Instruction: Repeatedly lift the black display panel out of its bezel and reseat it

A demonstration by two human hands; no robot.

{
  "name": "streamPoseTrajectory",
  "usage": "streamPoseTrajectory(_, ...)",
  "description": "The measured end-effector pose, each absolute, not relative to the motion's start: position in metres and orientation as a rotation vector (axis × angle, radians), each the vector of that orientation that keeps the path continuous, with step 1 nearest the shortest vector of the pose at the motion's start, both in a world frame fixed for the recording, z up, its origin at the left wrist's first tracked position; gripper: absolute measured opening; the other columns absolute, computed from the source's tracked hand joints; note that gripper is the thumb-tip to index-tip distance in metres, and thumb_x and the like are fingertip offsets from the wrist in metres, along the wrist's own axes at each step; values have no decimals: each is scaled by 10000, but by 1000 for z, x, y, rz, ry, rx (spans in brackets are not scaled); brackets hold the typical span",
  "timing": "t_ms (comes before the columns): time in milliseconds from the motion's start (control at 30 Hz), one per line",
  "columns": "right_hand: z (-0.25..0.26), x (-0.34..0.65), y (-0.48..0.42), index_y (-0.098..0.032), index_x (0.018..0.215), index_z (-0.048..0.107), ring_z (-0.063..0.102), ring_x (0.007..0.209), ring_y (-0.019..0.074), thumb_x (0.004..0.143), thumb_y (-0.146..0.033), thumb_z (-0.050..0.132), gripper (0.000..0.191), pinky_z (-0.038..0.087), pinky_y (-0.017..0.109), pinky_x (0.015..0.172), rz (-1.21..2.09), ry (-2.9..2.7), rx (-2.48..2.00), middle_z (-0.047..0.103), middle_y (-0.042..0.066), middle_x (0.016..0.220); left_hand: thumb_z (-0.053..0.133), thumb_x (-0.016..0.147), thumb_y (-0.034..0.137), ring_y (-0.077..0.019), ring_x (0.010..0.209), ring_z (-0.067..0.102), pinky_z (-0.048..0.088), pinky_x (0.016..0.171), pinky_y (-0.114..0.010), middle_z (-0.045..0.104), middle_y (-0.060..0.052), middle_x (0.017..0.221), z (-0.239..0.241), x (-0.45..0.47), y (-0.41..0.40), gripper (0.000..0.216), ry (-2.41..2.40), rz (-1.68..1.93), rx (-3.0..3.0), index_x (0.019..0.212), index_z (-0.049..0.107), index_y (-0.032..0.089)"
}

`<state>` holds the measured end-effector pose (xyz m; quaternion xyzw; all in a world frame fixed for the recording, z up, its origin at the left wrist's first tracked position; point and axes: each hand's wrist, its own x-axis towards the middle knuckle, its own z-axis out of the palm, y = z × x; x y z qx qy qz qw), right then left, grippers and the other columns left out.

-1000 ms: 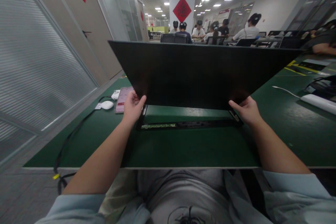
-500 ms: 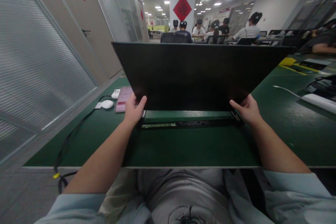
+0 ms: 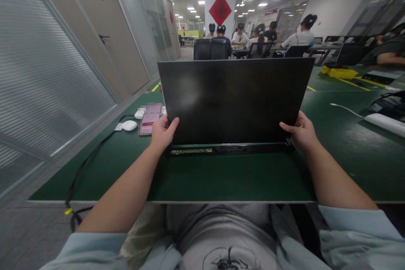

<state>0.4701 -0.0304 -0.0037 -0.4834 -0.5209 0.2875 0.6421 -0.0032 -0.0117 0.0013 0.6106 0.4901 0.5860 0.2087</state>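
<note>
A black display panel [image 3: 234, 101] stands nearly upright in front of me, its glossy face turned my way. My left hand [image 3: 163, 130] grips its lower left edge, thumb on the front and fingers hidden behind. At the lower right edge, my right hand [image 3: 303, 130] holds it the same way. Just below the panel's bottom edge, a narrow dark strip [image 3: 243, 149] lies along the green table [image 3: 234, 181]. Its left part shows a green circuit board [image 3: 193, 151]. Whether panel and strip touch, I cannot tell.
Left of the panel lie a phone [image 3: 151, 119], a white oval device [image 3: 129, 125] and a black strap [image 3: 90, 158] hanging over the table edge. On the right are a white bar with a cable [image 3: 384, 123] and a yellow item [image 3: 340, 72]. Several people sit farther back.
The panel's top edge has swung away from me, and its bottom edge has come down closer to the strip. Both hands keep their grip, with the right one slightly farther right.
</note>
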Motion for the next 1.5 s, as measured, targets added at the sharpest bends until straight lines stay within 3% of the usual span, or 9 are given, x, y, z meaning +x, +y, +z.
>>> streamPoseTrajectory(233, -3, 469, -30, -330, 1022, 680, 683, 1205, 382, 541, -368, 954, 555, 519, 599, 1101, 656, -1183, -1135, 775, 27, 1130, 735, 797, 519, -226, 703, 649, 521, 660, -336, 626, -6, 649, 1, -5, -12, 314, 1364, 1652, 1721, 781, 640, 221)
streamPoseTrajectory(500, -5, 470, -30, -319, 1016, 678, 709, 1139, 359, 541, -350, 935, 541, 538, 583, 1068, 685, -1193, -1160, 782, 17, 1083, 762, 783, 454, -247, 763, 673, 537, 644, -332, 658, -24, 692, -2, -6, -8, 260, 1385, 1658, 1701, 780, 641, 224)
streamPoseTrajectory(1167, -6, 467, -30, -316, 1015, 685, 721, 1100, 342, 568, -331, 912, 502, 575, 546, 1024, 643, -1220, -1177, 784, 14, 1067, 743, 781, 505, -229, 688, 644, 523, 654, -344, 643, -16, 654, -3, -8, -8, 301, 1372, 1637, 1691, 782, 662, 215)
streamPoseTrajectory(1500, -6, 466, -29, -313, 993, 690, 706, 1126, 334, 531, -309, 931, 520, 552, 554, 1061, 669, -1191, -1174, 775, 14, 1067, 776, 761, 478, -250, 755, 675, 547, 658, -343, 673, -25, 691, -4, -9, -6, 282, 1379, 1663, 1690, 788, 665, 220)
